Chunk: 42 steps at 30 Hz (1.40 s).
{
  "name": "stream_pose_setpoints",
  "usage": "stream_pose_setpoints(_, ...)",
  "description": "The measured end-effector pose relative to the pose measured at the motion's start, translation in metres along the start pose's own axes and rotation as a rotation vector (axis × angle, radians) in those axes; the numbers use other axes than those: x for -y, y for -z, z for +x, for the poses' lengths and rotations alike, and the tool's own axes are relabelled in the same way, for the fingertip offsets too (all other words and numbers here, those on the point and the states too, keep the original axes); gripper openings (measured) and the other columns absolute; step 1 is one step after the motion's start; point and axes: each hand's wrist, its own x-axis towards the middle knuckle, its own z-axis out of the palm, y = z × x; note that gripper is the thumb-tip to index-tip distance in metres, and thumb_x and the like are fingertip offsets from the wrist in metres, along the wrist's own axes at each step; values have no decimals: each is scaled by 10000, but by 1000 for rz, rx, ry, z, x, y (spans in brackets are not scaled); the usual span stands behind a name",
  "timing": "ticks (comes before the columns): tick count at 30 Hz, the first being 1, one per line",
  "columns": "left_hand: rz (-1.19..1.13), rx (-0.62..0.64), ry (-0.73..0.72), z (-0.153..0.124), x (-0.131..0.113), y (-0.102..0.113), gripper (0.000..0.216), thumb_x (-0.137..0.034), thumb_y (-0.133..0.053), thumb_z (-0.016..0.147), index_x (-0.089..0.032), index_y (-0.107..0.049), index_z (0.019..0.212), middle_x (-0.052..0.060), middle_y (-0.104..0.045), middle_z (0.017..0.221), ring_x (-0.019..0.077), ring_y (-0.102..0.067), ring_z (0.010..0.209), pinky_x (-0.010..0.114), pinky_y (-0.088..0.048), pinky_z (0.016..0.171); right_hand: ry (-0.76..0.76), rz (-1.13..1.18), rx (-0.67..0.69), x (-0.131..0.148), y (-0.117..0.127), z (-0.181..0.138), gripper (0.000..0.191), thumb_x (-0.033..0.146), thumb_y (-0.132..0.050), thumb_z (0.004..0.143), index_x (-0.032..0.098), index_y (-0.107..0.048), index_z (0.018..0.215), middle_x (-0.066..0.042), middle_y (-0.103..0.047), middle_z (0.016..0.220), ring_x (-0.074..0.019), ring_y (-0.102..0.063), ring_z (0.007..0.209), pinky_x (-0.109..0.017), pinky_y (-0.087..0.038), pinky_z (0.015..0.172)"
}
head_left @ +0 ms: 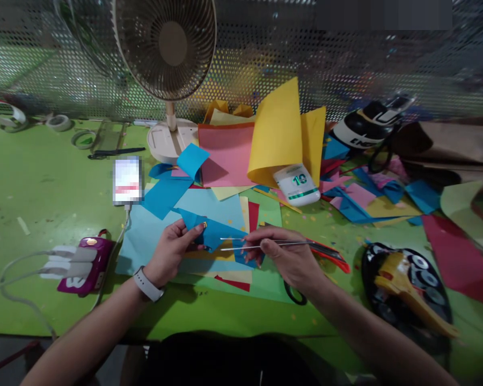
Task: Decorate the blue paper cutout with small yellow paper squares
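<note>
My left hand [176,247], with a pale watch band on the wrist, is closed on a strip of blue paper [221,231]. A small yellow spot shows at the thumb tip; I cannot tell what it is. Closed round metal tweezers [233,249], my right hand [285,252] points their two spread tips left over the blue paper. Beneath both hands lie layered sheets, among them a light blue sheet [145,236] and a light green sheet [265,289]. Beside the right hand a red and black cutter [332,256] lies partly hidden.
A fan [173,45] stands at the back, near rolled yellow paper [277,134] and a white pack [298,185]. On the left are a lit phone [127,181] and a purple power strip [90,265] with cables. A glue gun [410,292] rests on a black tray at right.
</note>
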Motion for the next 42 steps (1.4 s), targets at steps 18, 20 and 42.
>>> stream_pose_setpoints(18, 9, -15, 2, -1, -1, -4, 408, -306, -855, 638, -173, -470, 607, -88, -496, 528, 71, -594, 518, 197, -565, 570, 240, -403, -61, 15, 1, 3, 223, 377, -628, 883, 208, -755, 955, -14, -690, 665, -102, -613, 469, -223, -515, 436)
stream_pose_setpoints(20, 4, -17, -5, -2, -2, -4, 419, -300, -860, 628, -173, -462, 594, -91, -482, 518, 69, -588, 508, 194, -560, 562, 148, -353, -35, 16, 1, 2, 277, 412, -595, 899, 185, -742, 959, -17, -696, 645, -99, -602, 420, -212, -484, 389)
stream_pose_setpoints(42, 14, 70, -17, -3, 0, -3, 286, -324, -846, 662, -160, -644, 780, -30, -681, 688, 75, -628, 569, 183, -554, 576, 33, -131, -95, 10, 5, 11, 240, 389, -738, 782, 190, -691, 909, -36, -749, 760, -179, -725, 663, -317, -622, 639)
